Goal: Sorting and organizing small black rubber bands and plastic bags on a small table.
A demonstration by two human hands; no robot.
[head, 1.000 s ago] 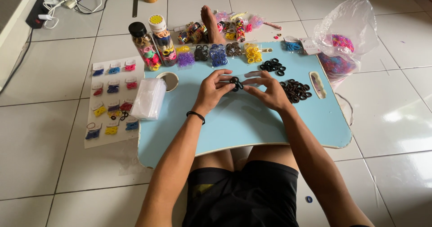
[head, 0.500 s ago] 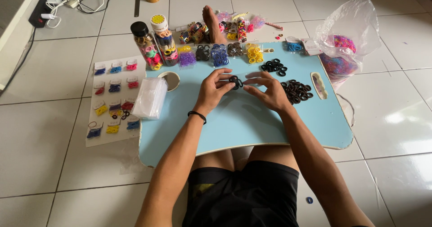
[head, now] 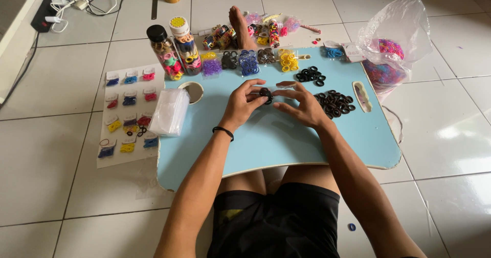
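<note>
Both hands | left fingers (head: 254,98) pinch black hair ties (head: 265,93) | right fingers (head: 287,91) spread, touching them

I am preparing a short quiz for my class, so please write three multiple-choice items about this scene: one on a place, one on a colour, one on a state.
1. Where does the pile of clear sleeves lie?
A. left edge of the lap table
B. inside the plastic bag
C. on the person's lap

2. What colour are the loose hair ties beside the right hand?
A. yellow
B. black
C. pink

3. How is the left hand?
A. flat and empty
B. pinching black ties
C. off the table

Answers: 1 A, it overhangs the table's left edge; 2 B, all are black; 3 B, fingertips grip a small black bundle.
</note>
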